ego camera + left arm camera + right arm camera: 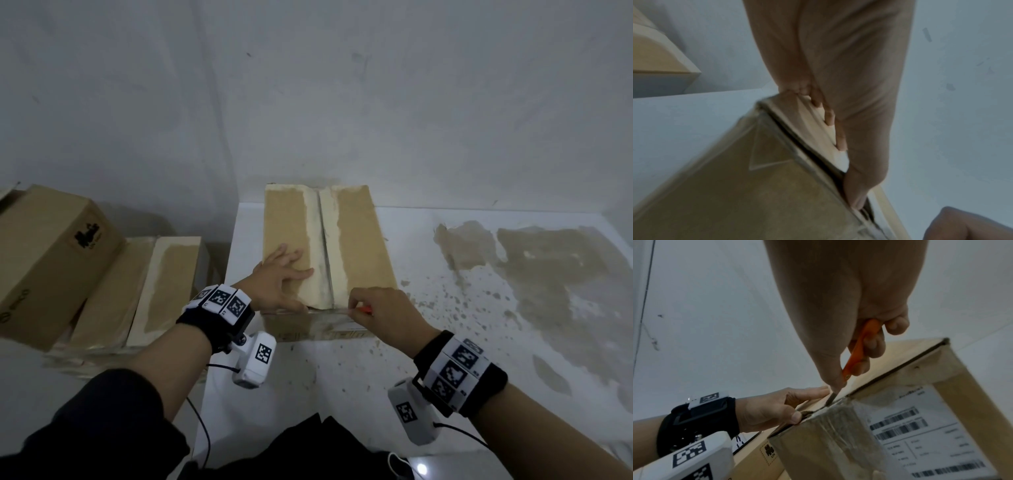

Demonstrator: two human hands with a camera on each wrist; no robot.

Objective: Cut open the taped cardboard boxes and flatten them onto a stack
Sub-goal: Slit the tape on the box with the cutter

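a brown cardboard box (325, 246) with pale tape marks on top sits on the white stained table (445, 342), against the wall. the left hand (281, 274) lies flat on the box top with straight fingers, its thumb at the near edge. the right hand (380, 308) grasps a small orange knife (859, 350), and the blade touches the clear tape (830, 421) at the near top edge.

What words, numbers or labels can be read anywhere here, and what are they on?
"UN": under a small black pictogram in a dashed frame, printed on a brown cardboard box beside the left hand.
White shipping label on the side of the brown taped cardboard box being cut: barcodes and print, too blurred to read.
Black stamp on the tilted brown cardboard box at left: unreadable.
Black-and-white square markers on the wristbands: patterns, not words.
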